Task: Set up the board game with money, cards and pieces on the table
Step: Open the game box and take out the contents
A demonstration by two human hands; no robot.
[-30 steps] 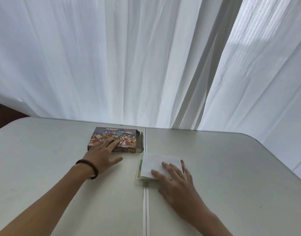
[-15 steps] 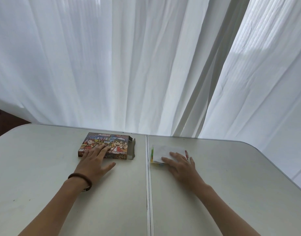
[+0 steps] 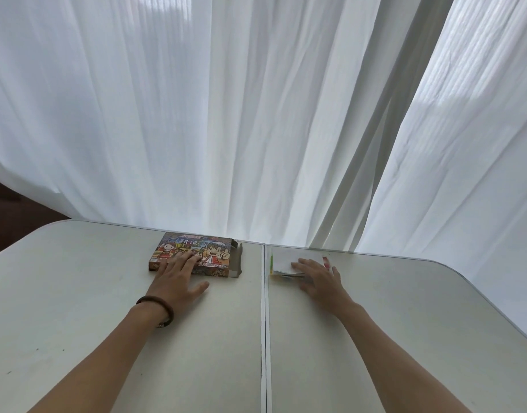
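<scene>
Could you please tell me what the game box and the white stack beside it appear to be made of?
Game box: likely printed cardboard, colourful artwork on top; its open end flap shows plain unprinted board. White stack: probably folded paper or thin card, matte, with green and red edges peeking out; I cannot tell which.

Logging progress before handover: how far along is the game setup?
Done: the box lies with its end flap open, and a folded white bundle sits out on the table. In hand: left hand rests flat on the box, right hand on the bundle. Left: unfolding it; no money, cards or pieces show.
</scene>
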